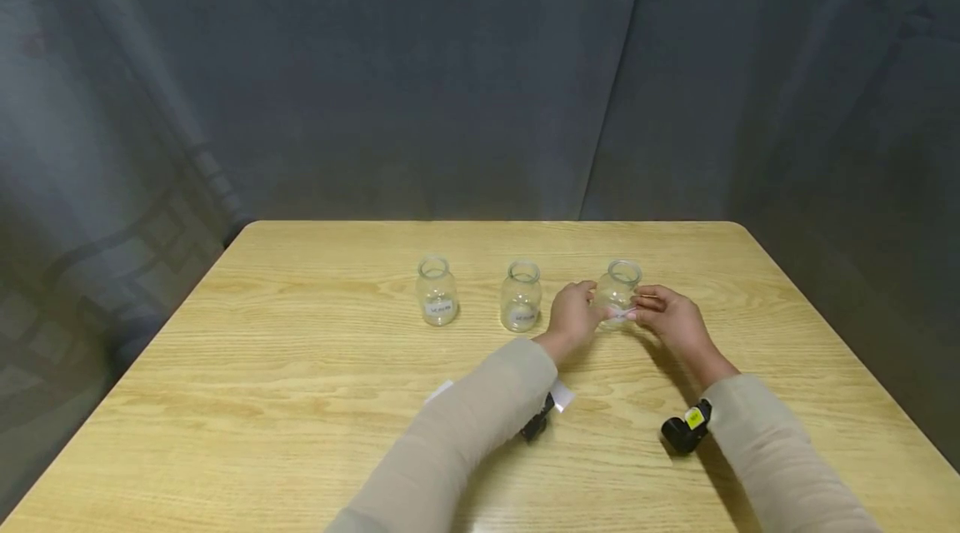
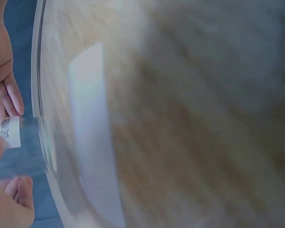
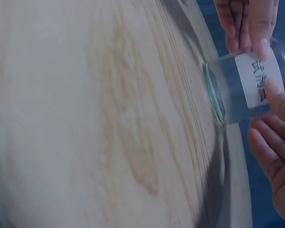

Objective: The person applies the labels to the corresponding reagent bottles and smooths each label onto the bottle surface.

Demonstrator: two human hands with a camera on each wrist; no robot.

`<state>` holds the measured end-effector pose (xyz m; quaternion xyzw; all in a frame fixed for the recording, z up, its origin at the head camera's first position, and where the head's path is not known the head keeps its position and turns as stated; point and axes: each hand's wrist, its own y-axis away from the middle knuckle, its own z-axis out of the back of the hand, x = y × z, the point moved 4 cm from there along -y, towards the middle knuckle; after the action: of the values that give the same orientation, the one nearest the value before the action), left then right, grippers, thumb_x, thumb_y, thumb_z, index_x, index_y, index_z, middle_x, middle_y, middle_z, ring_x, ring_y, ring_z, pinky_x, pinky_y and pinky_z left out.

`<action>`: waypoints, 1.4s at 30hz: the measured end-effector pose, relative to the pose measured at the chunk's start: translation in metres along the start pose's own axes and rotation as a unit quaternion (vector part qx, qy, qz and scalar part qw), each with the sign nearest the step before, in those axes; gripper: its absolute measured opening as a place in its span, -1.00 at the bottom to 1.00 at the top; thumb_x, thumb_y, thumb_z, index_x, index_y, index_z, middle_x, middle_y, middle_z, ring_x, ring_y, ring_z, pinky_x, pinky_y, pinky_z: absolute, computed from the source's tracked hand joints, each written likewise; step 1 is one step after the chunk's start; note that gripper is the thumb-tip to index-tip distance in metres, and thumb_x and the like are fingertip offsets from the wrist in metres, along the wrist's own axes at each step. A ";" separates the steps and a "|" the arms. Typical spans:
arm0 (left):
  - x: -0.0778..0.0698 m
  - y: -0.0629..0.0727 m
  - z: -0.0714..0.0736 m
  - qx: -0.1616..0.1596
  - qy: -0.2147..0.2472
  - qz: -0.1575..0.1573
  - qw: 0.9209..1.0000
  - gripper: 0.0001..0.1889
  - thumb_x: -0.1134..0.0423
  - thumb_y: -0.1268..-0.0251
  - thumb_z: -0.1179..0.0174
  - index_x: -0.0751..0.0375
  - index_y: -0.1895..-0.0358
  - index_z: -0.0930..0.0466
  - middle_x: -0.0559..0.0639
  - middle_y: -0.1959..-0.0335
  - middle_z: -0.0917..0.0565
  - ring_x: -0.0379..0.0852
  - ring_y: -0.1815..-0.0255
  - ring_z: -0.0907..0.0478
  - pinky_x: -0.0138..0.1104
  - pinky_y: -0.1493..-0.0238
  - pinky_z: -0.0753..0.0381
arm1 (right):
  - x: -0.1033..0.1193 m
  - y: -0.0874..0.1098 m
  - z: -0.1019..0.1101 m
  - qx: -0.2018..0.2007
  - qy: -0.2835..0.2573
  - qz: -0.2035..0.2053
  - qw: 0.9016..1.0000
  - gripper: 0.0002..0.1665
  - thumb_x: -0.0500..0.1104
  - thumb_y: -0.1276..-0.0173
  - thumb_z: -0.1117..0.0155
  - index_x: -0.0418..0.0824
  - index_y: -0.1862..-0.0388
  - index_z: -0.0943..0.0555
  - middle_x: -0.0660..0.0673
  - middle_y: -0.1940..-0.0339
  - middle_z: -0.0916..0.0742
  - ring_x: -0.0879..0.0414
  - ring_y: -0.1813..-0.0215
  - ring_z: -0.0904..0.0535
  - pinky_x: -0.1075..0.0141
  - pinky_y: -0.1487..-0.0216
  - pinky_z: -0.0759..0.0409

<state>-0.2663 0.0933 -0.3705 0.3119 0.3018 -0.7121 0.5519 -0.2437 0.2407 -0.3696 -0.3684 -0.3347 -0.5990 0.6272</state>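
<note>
In the head view a clear glass jar [image 1: 624, 273], the rightmost of three, stands between my two hands. My left hand [image 1: 576, 315] holds it from the left, my right hand [image 1: 672, 321] from the right. A white label [image 3: 259, 80] with handwritten characters lies across the front of the jar in the right wrist view. Both thumbs press on the label, and the other fingers lie along the jar's sides. The left wrist view shows the same label [image 2: 10, 133] at its left edge, under the thumbs.
A middle jar [image 1: 521, 296] and a left jar [image 1: 437, 291], both labelled, stand in a row on the wooden table [image 1: 300, 400]. White paper [image 1: 561, 396] lies partly hidden by my left forearm. Black wrist cameras [image 1: 684, 433] hang below the sleeves. Grey curtains [image 1: 420, 83] surround the table.
</note>
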 end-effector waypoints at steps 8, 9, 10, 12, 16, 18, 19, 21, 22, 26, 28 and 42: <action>0.001 -0.003 0.002 0.008 0.025 -0.009 1.000 -0.53 0.17 0.16 -0.31 0.24 0.08 -0.48 0.02 0.17 -0.56 -0.17 0.21 -0.49 -0.50 0.26 -0.44 | -0.006 -0.003 0.006 0.022 0.005 0.009 1.000 -0.35 -0.18 -0.12 -0.23 -0.47 -0.13 -0.28 -0.40 0.02 -0.49 0.19 0.11 -0.50 0.46 0.22 -0.49; 0.001 -0.004 0.002 0.010 0.033 -0.008 0.999 -0.54 0.19 0.15 -0.31 0.24 0.09 -0.48 0.02 0.16 -0.56 -0.17 0.21 -0.49 -0.50 0.26 -0.44 | -0.006 -0.003 0.006 0.025 0.009 0.008 1.000 -0.34 -0.16 -0.12 -0.23 -0.48 -0.13 -0.28 -0.40 0.01 -0.49 0.09 0.07 -0.50 0.45 0.20 -0.49; 0.001 -0.004 0.003 0.012 0.036 -0.008 0.999 -0.56 0.19 0.16 -0.31 0.24 0.11 -0.48 0.02 0.17 -0.57 -0.17 0.21 -0.49 -0.50 0.25 -0.44 | -0.006 -0.003 0.006 0.028 0.017 0.005 0.999 -0.33 -0.15 -0.12 -0.22 -0.47 -0.13 -0.27 -0.40 0.01 -0.49 0.01 0.03 -0.47 0.45 0.18 -0.48; 0.002 -0.004 0.003 0.015 0.037 -0.014 0.999 -0.58 0.21 0.15 -0.30 0.24 0.13 -0.48 0.02 0.20 -0.59 -0.17 0.20 -0.49 -0.49 0.24 -0.44 | -0.007 -0.005 0.006 0.034 0.031 0.004 0.999 -0.32 -0.12 -0.13 -0.21 -0.47 -0.14 -0.26 -0.40 0.00 -0.48 -0.13 -0.02 -0.42 0.42 0.15 -0.47; 0.002 -0.005 0.006 0.011 0.030 -0.023 0.999 -0.59 0.21 0.16 -0.31 0.25 0.15 -0.49 0.03 0.23 -0.60 -0.16 0.20 -0.51 -0.49 0.22 -0.44 | -0.006 -0.007 0.004 0.040 0.041 0.003 0.998 -0.33 -0.13 -0.14 -0.20 -0.49 -0.13 -0.27 -0.41 0.00 -0.48 -0.17 -0.02 -0.41 0.32 0.11 -0.47; 0.002 -0.004 0.007 0.007 0.029 -0.025 0.999 -0.59 0.22 0.16 -0.31 0.27 0.15 -0.49 0.05 0.24 -0.61 -0.15 0.20 -0.51 -0.49 0.22 -0.45 | -0.006 -0.008 0.004 0.038 0.046 0.008 0.998 -0.37 -0.15 -0.13 -0.21 -0.52 -0.09 -0.31 -0.41 0.02 -0.49 -0.18 -0.01 -0.41 0.29 0.11 -0.47; 0.002 -0.004 0.007 0.005 0.027 -0.027 0.999 -0.59 0.22 0.17 -0.32 0.27 0.16 -0.50 0.05 0.25 -0.61 -0.15 0.21 -0.52 -0.50 0.23 -0.45 | -0.006 -0.009 0.004 0.035 0.050 0.009 0.998 -0.38 -0.15 -0.13 -0.22 -0.52 -0.07 -0.33 -0.40 0.02 -0.49 -0.18 0.00 -0.42 0.26 0.11 -0.47; 0.002 -0.004 0.008 0.002 0.023 -0.029 0.999 -0.60 0.23 0.18 -0.32 0.28 0.17 -0.50 0.05 0.27 -0.61 -0.15 0.22 -0.53 -0.51 0.25 -0.45 | -0.006 -0.009 0.004 0.031 0.059 0.011 0.998 -0.40 -0.14 -0.12 -0.23 -0.52 -0.03 -0.37 -0.40 0.02 -0.50 -0.18 0.00 -0.42 0.20 0.10 -0.47; 0.001 -0.004 0.009 0.001 0.020 -0.031 0.999 -0.61 0.24 0.18 -0.32 0.28 0.18 -0.50 0.04 0.28 -0.62 -0.16 0.24 -0.53 -0.51 0.26 -0.45 | -0.006 -0.010 0.004 0.030 0.062 0.013 0.998 -0.41 -0.14 -0.11 -0.23 -0.52 -0.02 -0.38 -0.40 0.02 -0.49 -0.19 -0.01 -0.41 0.17 0.09 -0.46; 0.000 -0.006 0.012 0.004 0.015 -0.032 0.999 -0.62 0.25 0.16 -0.32 0.27 0.18 -0.49 0.03 0.27 -0.61 -0.16 0.24 -0.52 -0.51 0.26 -0.45 | -0.005 -0.012 0.004 0.026 0.065 0.026 0.997 -0.42 -0.12 -0.10 -0.24 -0.52 0.01 -0.40 -0.40 0.01 -0.49 -0.19 -0.01 -0.41 0.12 0.06 -0.44; 0.001 -0.006 0.012 0.012 0.023 -0.027 0.999 -0.60 0.26 0.14 -0.31 0.27 0.15 -0.47 0.04 0.23 -0.60 -0.14 0.20 -0.51 -0.49 0.23 -0.45 | -0.004 -0.013 0.004 0.026 0.061 0.037 0.997 -0.44 -0.14 -0.11 -0.23 -0.52 0.02 -0.40 -0.40 0.04 -0.51 -0.19 0.01 -0.43 0.22 0.10 -0.47; 0.005 0.003 0.006 0.040 0.042 0.005 0.998 -0.47 0.22 0.03 -0.25 0.29 -0.06 -0.33 0.11 0.06 -0.51 -0.07 0.08 -0.46 -0.40 0.14 -0.46 | -0.010 -0.001 0.007 0.030 0.093 0.021 0.995 -0.44 -0.05 -0.18 -0.16 -0.47 0.00 -0.40 -0.37 0.07 -0.54 -0.18 0.03 -0.45 0.09 0.09 -0.43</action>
<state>-0.2650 0.0855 -0.3708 0.3648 0.2941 -0.7073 0.5293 -0.2454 0.2517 -0.3749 -0.2991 -0.2848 -0.6071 0.6788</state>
